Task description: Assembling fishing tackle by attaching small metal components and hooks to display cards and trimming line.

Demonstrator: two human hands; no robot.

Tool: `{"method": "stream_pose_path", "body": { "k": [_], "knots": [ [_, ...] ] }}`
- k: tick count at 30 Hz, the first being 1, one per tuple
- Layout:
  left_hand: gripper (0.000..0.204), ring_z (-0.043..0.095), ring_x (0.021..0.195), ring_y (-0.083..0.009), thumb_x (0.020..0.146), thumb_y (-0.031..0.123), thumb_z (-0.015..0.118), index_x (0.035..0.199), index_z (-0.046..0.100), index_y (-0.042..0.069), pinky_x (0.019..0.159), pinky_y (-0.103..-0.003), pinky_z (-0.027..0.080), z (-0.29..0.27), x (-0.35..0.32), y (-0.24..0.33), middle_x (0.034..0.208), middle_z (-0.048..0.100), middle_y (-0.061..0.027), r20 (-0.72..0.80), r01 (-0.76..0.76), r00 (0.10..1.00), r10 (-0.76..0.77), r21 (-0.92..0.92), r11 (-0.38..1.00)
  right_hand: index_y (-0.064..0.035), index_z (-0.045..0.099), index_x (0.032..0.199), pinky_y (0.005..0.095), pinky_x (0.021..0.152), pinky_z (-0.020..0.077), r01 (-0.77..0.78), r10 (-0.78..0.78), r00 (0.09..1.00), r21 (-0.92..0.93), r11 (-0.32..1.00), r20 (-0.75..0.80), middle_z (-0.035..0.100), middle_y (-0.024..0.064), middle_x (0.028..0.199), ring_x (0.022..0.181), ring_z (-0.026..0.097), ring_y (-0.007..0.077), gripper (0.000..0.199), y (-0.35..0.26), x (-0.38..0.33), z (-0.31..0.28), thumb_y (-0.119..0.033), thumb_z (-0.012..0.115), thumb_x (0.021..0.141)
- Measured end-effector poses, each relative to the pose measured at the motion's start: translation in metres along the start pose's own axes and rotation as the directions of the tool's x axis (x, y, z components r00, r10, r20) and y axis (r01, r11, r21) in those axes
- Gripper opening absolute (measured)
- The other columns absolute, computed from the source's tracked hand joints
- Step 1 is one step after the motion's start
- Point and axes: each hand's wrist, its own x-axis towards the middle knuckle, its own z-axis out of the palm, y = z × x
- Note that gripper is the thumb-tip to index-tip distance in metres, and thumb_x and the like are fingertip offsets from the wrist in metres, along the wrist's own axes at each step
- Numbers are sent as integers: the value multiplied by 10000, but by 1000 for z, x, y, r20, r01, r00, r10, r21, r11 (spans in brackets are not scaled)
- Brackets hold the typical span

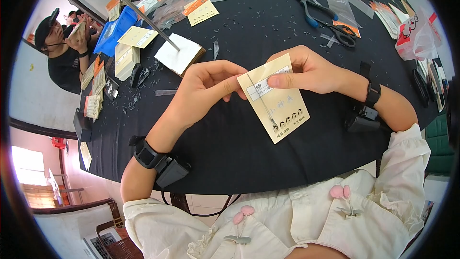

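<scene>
A cream card (287, 108) with dark hook shapes along its lower end is held tilted above the black tablecloth. A thin line runs down its left side to what looks like a small fishing hook, and a white label crosses its upper part. My right hand (311, 72) grips the card's upper right, thumb flat on the label and fingers behind. At the upper left edge my left hand (206, 86) pinches with thumb and forefinger; whether it holds the card or the line's end there is too small to make out.
A metal rod rises from a white-topped block (167, 55) beyond my left hand. Pliers (311, 12) and scissors (342, 33) lie at the far right. Card stacks (127, 62), a blue bin (115, 31) and clear sleeves (165, 0) line the left and back. Another person (60, 50) sits at left.
</scene>
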Motion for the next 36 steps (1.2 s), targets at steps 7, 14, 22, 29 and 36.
{"method": "stream_pose_path", "body": {
  "k": [7, 14, 22, 29, 36],
  "knots": [
    [140, 623, 768, -79, 899, 129, 601, 997, 589, 29, 610, -184, 412, 5, 2, -10, 873, 670, -55, 27, 55, 998, -50, -269, 962, -17, 624, 1093, 240, 705, 500, -1, 1, 1000, 21, 1000, -17, 673, 61, 969, 848, 621, 77, 279, 1, 0, -1, -232, 600, 917],
    [128, 641, 794, -87, 899, 113, 599, 991, 587, 25, 597, -178, 415, 3, 2, -9, 892, 669, -44, 0, -58, 998, 58, -84, 995, -19, 636, 1084, 227, 670, 497, -1, 0, 997, -2, 1000, -74, 678, 63, 954, 817, 628, 75, 258, 2, 1, 1, -214, 596, 919],
    [144, 651, 817, -102, 909, 117, 587, 1016, 587, 21, 604, -179, 427, 1, 1, -8, 922, 672, -48, 35, -58, 998, 58, 9, 998, -18, 636, 1094, 221, 660, 500, 6, -7, 997, -3, 1000, -75, 683, 62, 949, 789, 630, 72, 271, 1, 1, 0, -218, 603, 915],
    [233, 585, 886, -86, 911, 132, 589, 1116, 565, 23, 652, -181, 424, 3, 3, -14, 1012, 637, -46, -42, 51, 997, -70, -346, 937, -16, 625, 1117, 222, 684, 513, -33, 39, 984, 35, 999, -176, 685, 77, 981, 840, 655, 93, 308, 4, 2, -1, -246, 607, 913],
    [293, 564, 1110, -149, 921, 112, 562, 1199, 528, 26, 726, -201, 460, 2, 3, -11, 1199, 588, -92, -133, -11, 990, -49, -415, 910, -31, 614, 1133, 224, 688, 523, -64, 81, 954, 69, 996, -289, 685, 87, 999, 843, 669, 103, 325, 3, 2, -1, -270, 602, 914]
  ]
}}
